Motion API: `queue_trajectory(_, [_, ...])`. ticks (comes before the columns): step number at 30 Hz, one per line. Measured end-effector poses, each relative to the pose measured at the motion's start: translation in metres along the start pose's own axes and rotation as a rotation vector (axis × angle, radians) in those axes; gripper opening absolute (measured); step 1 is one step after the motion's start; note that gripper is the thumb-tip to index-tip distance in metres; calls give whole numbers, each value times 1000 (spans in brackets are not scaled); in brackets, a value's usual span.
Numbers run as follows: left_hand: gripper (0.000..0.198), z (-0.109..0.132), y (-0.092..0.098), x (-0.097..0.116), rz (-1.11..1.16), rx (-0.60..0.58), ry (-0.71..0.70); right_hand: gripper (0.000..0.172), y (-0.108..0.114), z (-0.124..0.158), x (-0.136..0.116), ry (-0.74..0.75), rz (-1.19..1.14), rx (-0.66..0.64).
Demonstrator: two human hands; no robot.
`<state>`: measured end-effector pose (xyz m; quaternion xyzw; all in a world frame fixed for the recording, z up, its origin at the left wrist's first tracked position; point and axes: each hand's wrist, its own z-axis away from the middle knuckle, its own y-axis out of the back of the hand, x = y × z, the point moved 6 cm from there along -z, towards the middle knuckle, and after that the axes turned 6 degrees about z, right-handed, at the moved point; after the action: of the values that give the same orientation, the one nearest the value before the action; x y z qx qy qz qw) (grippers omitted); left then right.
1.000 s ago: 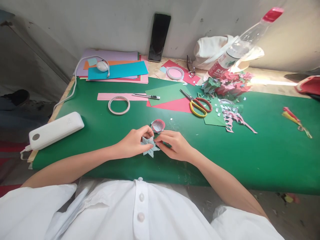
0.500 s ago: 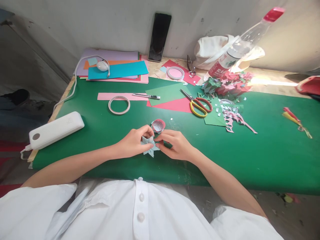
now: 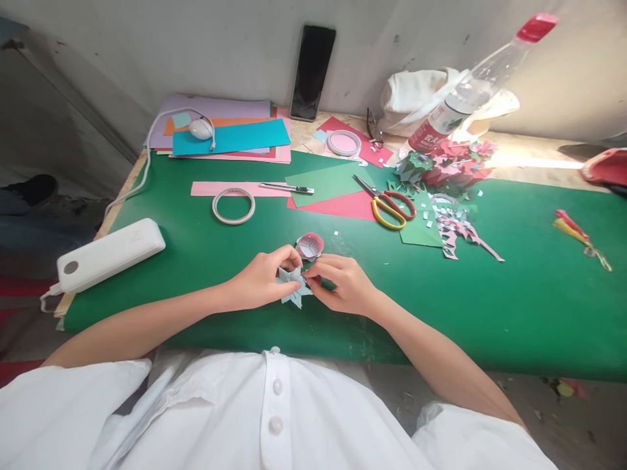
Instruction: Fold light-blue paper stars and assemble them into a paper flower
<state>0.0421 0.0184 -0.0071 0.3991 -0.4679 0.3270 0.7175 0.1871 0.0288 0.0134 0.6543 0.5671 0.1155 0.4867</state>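
My left hand grips a pale blue paper flower with pointed petals, its thumb lying across the front. At the flower's right edge, my right hand has its thumb and fingertips drawn together in a pinch. What lies between those fingertips is too small to make out. Just beyond both hands, a cup-shaped paper flower, red outside and pale inside, rests on the green mat.
Scissors, a utility knife, a tape roll and coloured paper lie farther back. A white power bank is at left. Paper flowers sit by a leaning bottle. A phone leans on the wall.
My right fingertips have shifted very slightly at the flower's edge, and the thumb has come a little off the petal. The left hand keeps its hold.
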Motion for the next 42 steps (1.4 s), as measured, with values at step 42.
queue_trajectory(42, [17, 2, 2, 4, -38, 17, 32, 52, 185, 118, 241, -750, 879, 550])
